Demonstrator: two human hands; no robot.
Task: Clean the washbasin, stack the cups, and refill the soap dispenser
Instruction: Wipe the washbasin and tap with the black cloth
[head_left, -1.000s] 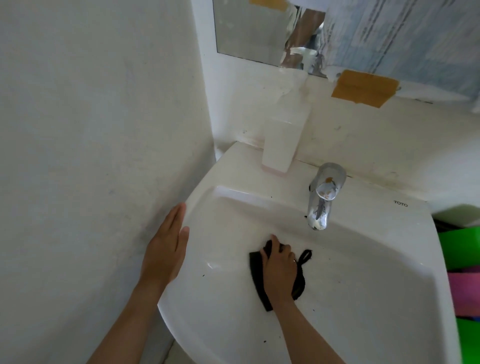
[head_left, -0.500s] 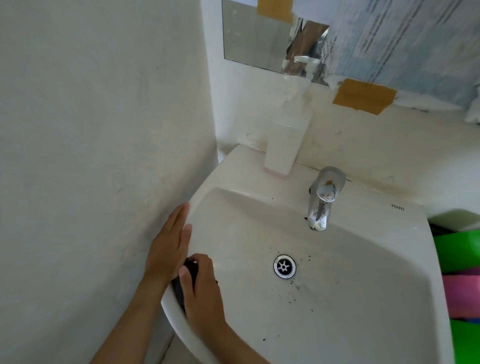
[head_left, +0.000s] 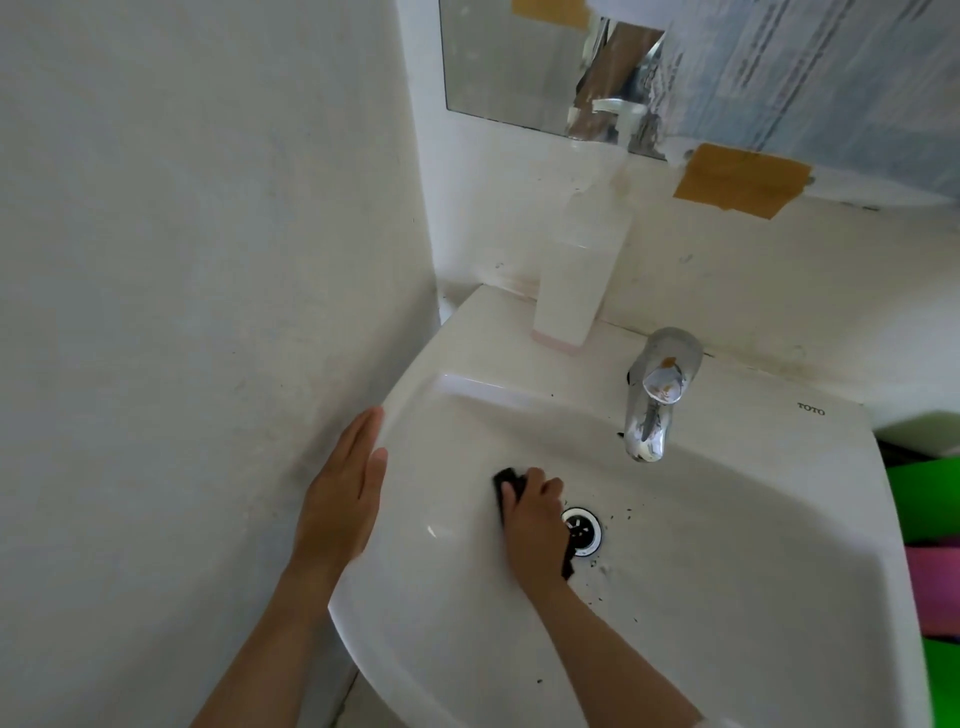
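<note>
One right hand (head_left: 535, 525) grips black cloth (head_left: 508, 482), seemingly lengthwise

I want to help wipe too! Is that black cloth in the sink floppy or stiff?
Probably floppy: the black cloth bunches under the right hand. It likely feels light. It may slide easily on the smooth washbasin.

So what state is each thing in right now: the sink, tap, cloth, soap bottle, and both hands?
Washbasin: white, dry-looking, dark specks scattered near the drain.
Drain: open, no plug, partly covered by the cloth.
Tap: no water running.
Black cloth: pressed against the bowl under the right hand.
Soap dispenser: upright on the back ledge, nearly empty.
Left hand: flat on the basin's left rim.
Right hand: gripping the cloth.
</note>
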